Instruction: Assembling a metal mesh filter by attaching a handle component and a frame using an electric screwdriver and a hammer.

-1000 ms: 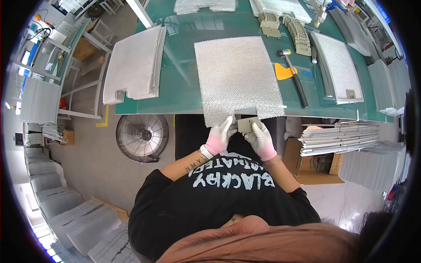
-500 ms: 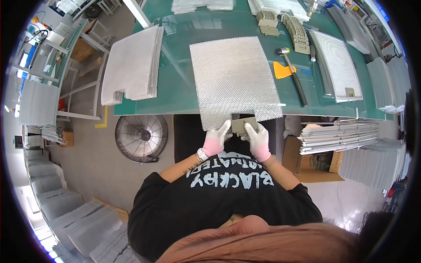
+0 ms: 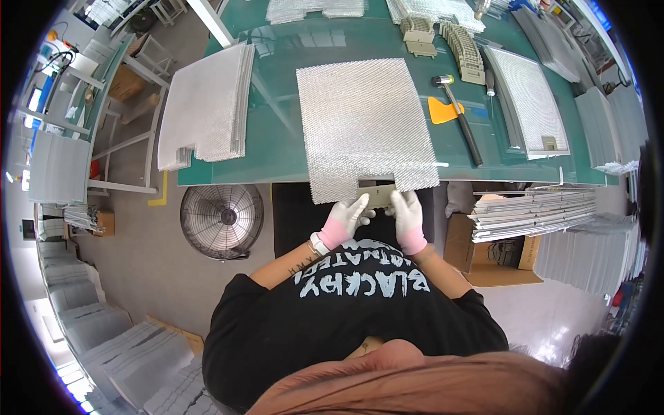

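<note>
silvery mesh sheet point(image 3: 365, 121) with notched near edge, flat beige piece point(image 3: 378, 196)

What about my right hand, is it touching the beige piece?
Touching: the head view shows the right hand gripping the beige piece by its right end.

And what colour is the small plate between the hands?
The small plate is greyish beige, clearest in head view.
</note>
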Demonstrator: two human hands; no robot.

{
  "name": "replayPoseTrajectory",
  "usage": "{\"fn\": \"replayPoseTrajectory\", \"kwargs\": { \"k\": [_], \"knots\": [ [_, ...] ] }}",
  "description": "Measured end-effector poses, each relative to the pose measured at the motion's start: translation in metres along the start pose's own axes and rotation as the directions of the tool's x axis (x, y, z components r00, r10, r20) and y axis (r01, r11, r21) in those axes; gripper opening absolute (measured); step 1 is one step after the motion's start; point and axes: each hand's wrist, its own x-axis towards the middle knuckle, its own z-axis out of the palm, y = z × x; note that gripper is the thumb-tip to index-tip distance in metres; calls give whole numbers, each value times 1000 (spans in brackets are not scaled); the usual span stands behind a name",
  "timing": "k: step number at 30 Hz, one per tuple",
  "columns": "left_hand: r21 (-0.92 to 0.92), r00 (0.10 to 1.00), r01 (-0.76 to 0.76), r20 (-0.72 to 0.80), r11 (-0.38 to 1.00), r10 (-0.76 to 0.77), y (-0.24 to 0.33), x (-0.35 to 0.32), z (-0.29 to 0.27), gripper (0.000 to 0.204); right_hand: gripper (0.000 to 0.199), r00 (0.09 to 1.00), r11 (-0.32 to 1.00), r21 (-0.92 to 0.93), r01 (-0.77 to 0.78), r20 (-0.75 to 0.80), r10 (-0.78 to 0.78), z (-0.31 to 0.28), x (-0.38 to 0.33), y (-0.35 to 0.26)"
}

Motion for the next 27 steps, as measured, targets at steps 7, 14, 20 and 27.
{"fn": "replayPoseTrajectory", "kwargs": {
  "k": [7,14,20,27],
  "knots": [
    [116,996,-66,62,991,60,-11,8,-22,36,29,987,985,103,-138,-66,146,-13,15,-2],
    [-112,999,-32,-26,993,30,-5,1,-3,33,27,989,1000,-7,-22,-147,21,-7,12,1],
    [-9,996,-42,73,999,42,-6,4,-18,34,21,988,998,54,-16,-153,24,-2,12,8],
    [-12,997,-66,35,998,67,-5,5,-15,36,14,995,934,353,-60,-58,86,3,10,4]
  ]
}}
